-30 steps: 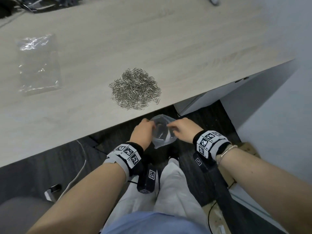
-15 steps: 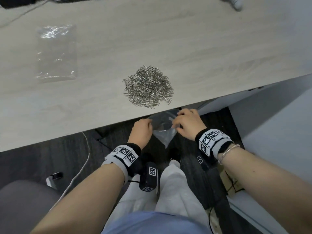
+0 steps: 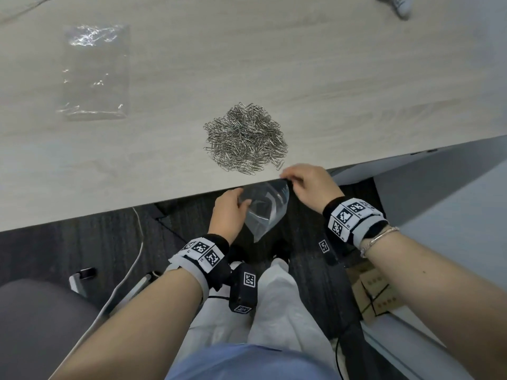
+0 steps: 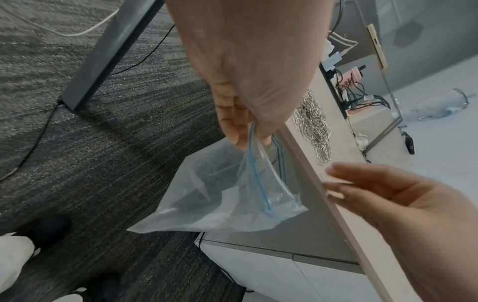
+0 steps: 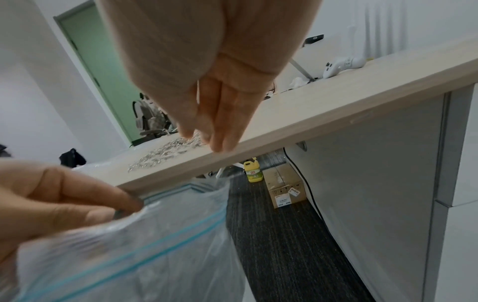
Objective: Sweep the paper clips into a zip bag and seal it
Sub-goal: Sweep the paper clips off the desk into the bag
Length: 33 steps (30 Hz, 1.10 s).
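Observation:
A heap of silver paper clips [image 3: 245,139] [image 4: 313,126] [image 5: 165,151] lies on the light wooden table [image 3: 137,174] close to its front edge. Just below that edge hangs a clear zip bag [image 3: 263,212] [image 4: 225,196] [image 5: 145,255] with a blue zip line, its mouth open. My left hand [image 3: 229,208] [image 4: 248,134] [image 5: 77,204] pinches the bag's rim between thumb and fingers. My right hand [image 3: 301,182] [image 4: 362,190] [image 5: 207,134] is at the table edge beside the bag's right corner. Its fingers are straight and hold nothing.
A second clear bag [image 3: 94,75] lies flat at the table's back left. A white controller [image 5: 341,65] sits at the far right. Under the table are a grey cabinet [image 5: 375,183], a cardboard box [image 5: 284,188], a yellow bottle [image 5: 253,171] and cables. A chair [image 3: 33,325] is at my left.
Both hands have risen with the bag from above my lap to the table's front edge. The right hand has left the bag's rim and now reaches the edge with straight fingers.

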Available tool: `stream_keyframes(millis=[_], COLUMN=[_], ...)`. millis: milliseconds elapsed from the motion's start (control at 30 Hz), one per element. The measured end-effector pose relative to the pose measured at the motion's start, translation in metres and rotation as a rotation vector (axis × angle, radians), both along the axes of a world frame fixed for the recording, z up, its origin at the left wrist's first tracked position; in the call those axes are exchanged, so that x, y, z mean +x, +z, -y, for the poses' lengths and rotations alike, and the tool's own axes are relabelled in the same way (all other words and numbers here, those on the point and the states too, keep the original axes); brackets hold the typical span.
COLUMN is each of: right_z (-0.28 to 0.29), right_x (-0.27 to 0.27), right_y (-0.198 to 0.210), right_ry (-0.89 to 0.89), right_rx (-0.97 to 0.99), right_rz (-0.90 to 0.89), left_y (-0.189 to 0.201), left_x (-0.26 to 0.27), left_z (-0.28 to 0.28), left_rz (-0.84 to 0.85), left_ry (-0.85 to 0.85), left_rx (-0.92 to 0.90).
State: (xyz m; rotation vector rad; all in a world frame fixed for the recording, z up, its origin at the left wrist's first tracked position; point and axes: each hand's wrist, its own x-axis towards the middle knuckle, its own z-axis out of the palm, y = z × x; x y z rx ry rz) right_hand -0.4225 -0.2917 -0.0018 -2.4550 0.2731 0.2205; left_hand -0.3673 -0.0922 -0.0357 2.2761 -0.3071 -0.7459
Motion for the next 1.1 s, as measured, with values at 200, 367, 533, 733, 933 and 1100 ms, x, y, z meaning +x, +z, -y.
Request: stream_keyframes(millis=[200, 367, 533, 733, 933, 1100], right_z=[0.009, -0.003, -0.017, -0.007, -0.02, -0.037], right_x=[0.024, 0.019, 0.009, 0.019, 0.006, -0.012], right_y=[-0.007, -0.018, -0.017, -0.016, -0.018, -0.013], right_ry=[-0.029, 0.133, 0.212, 0.074, 0.199, 0.266], right_rx=[-0.147, -0.25, -0.212, -0.14, -0.206, -0.115], right_rz=[-0.043, -0.193, -0.185, -0.148, -0.214, -0.209], left_y=[-0.004, -0.005, -0.004, -0.001, 0.001, 0.003], left_x=[-0.001, -0.004, -0.006, -0.007, -0.008, -0.01], left_z=[0.005, 0.01, 0.015, 0.017, 0.02, 0.021], left_rz=[-0.059, -0.047, -0.036, -0.066, -0.066, -0.068], left_ry=[0.088, 0.11, 0.121, 0.157, 0.181, 0.196], left_rx=[-0.036, -0.042, -0.002, -0.015, -0.04, -0.041])
